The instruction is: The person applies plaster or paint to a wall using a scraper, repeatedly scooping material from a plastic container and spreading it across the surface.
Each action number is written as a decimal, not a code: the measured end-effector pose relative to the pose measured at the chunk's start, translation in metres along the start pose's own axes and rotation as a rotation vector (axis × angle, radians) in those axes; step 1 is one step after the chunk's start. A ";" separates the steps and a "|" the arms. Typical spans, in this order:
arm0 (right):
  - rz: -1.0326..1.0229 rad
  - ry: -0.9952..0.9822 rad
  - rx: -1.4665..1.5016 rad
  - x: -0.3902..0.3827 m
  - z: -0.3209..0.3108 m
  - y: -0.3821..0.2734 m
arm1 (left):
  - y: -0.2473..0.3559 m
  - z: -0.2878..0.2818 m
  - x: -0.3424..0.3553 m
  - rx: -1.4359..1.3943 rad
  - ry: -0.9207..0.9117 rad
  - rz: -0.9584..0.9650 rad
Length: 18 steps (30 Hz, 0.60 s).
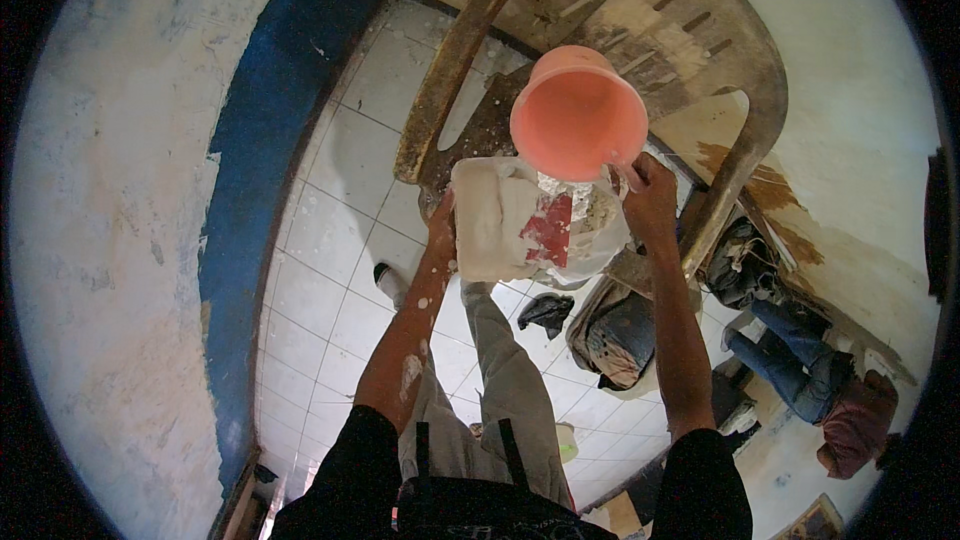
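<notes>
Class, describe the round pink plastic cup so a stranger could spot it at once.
Find the large, grimy brown plastic armchair. In front of it, in the person's right hand, is a round salmon-pink plastic cup. Its colour sets it apart from the off-white, plaster-smeared boxy object below it.

Right arm (680,340) forward, fingers (643,180) curled

1 dipper (577,120), 1 chair (742,20)

Patchy pale wall (120,220), ragged blue band (255,170), white tiled floor (305,290), 1 stained armchair (740,30)
</notes>
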State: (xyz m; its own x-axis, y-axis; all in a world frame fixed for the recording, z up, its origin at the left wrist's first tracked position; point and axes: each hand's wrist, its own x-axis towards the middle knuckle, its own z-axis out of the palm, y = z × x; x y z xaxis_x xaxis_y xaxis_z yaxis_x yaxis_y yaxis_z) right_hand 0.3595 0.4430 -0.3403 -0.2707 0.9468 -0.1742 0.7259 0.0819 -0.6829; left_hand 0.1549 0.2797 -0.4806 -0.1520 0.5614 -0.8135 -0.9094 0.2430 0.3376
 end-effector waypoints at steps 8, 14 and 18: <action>0.042 0.015 -0.096 -0.008 -0.003 -0.018 | 0.007 0.012 0.011 0.082 -0.033 0.001; -0.139 -0.001 -0.236 -0.006 0.005 -0.006 | 0.018 0.024 0.011 0.084 -0.110 -0.007; -0.129 -0.014 -0.300 -0.007 0.008 -0.003 | 0.022 0.028 0.013 0.084 -0.131 -0.006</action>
State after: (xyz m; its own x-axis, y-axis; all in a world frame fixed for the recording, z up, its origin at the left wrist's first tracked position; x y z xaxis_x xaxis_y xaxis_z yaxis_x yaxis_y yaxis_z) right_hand 0.3542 0.4334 -0.3427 -0.3798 0.9184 -0.1105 0.8385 0.2913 -0.4604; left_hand 0.1439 0.3148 -0.4701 -0.0894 0.6568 -0.7487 -0.8738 0.3090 0.3755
